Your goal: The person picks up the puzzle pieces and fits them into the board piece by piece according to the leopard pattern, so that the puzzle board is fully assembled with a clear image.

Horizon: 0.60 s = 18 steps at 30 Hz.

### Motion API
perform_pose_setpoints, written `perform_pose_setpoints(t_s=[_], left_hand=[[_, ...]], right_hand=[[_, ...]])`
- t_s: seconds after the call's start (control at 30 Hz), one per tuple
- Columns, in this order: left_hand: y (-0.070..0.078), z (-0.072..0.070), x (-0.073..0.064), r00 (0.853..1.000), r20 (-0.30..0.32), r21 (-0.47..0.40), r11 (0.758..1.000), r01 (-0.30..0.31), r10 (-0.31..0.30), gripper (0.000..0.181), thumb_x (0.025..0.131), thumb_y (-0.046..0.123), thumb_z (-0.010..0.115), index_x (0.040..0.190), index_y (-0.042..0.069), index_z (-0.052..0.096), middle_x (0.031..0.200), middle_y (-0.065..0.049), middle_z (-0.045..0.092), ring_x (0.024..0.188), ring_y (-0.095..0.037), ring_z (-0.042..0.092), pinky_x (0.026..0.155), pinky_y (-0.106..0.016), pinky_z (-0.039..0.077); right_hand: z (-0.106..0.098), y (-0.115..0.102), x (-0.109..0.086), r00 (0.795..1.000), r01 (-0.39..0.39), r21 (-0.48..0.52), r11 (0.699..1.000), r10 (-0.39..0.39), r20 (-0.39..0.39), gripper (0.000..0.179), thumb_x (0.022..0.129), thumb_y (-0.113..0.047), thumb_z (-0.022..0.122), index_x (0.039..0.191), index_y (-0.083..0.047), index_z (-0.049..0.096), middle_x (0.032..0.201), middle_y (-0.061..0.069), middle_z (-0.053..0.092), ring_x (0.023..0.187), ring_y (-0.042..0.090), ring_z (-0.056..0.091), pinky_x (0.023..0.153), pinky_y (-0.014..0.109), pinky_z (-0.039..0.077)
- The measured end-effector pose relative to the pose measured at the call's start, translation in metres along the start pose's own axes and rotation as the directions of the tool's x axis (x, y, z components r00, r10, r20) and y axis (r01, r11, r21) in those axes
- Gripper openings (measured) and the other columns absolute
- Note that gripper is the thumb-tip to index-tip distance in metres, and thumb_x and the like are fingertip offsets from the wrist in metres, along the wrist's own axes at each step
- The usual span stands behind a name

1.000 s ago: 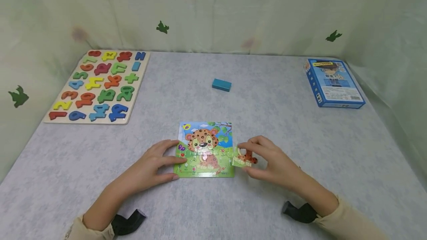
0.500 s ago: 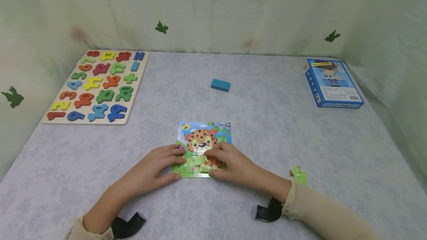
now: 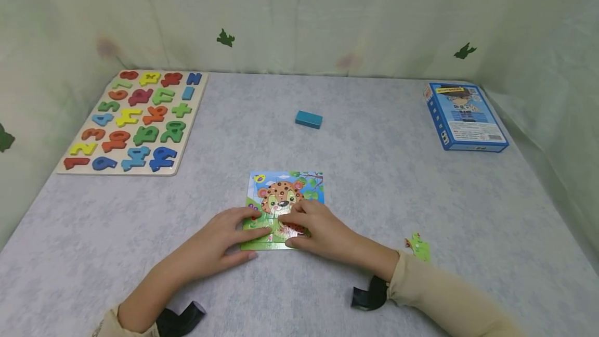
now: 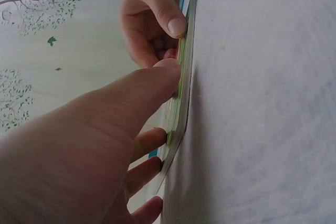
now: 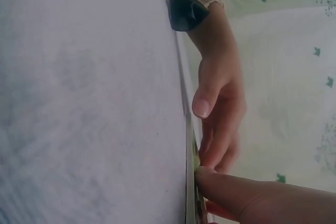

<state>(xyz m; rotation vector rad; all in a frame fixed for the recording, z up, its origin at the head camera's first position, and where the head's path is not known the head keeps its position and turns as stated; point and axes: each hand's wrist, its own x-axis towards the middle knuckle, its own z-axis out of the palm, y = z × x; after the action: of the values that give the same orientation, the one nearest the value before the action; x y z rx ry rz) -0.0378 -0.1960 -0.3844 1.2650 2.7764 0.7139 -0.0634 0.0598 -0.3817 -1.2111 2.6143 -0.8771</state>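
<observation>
A square jigsaw puzzle [image 3: 281, 177] with a spotted leopard cub on blue and green lies at the front middle of the table. My right hand [image 3: 327, 232] is over its lower right part, thumb and fingers pinching a puzzle piece [image 3: 294, 229] with the cub's spotted body, down at the board. My left hand [image 3: 217, 238] rests with spread fingers on the lower left of the puzzle, its thumb near the bottom edge. In the left wrist view the puzzle's thin edge [image 4: 184, 98] shows side-on, both hands close to it. The right fingers hide part of the puzzle.
A loose green puzzle piece [image 3: 420, 247] lies right of the puzzle, beside the right sleeve [image 3: 435, 290]. Farther back are a teal block [image 3: 309, 119], a board of coloured wooden numbers [image 3: 180, 166] at left and a blue box [image 3: 468, 118] at right.
My right hand has carried the spotted piece leftward from beside the puzzle onto its lower part, then slightly farther left. The left fingers have slid a little inward over the puzzle.
</observation>
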Motion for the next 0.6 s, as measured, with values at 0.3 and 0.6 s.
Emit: perform_pose_setpoints(t_s=[0.3,0.6], left_hand=[[0.000,0.000,-0.001,1.000,-0.007,-0.018,1.000,0.014,-0.014,0.041,0.082,0.033,0.065,0.122,0.027,0.058,0.128,-0.002,0.044,0.121,-0.023,0.036,0.094,-0.047,0.032],[-0.001,0.000,-0.001,0.999,0.007,-0.028,0.999,0.035,-0.035,0.042,0.082,0.033,0.065,0.123,0.029,0.057,0.130,0.000,0.042,0.122,-0.021,0.035,0.095,-0.045,0.031]], right_hand=[[-0.005,-0.001,0.004,0.998,-0.041,-0.059,0.997,0.044,0.053,0.045,0.076,-0.037,0.070,0.117,-0.022,0.062,0.095,-0.012,0.044,0.079,0.006,0.037,0.069,0.027,0.030],[-0.018,0.009,-0.008,0.980,-0.088,0.076,0.993,0.072,0.188,0.059,0.079,-0.048,0.063,0.132,-0.028,0.046,0.115,-0.011,0.038,0.102,0.008,0.035,0.086,0.035,0.028]])
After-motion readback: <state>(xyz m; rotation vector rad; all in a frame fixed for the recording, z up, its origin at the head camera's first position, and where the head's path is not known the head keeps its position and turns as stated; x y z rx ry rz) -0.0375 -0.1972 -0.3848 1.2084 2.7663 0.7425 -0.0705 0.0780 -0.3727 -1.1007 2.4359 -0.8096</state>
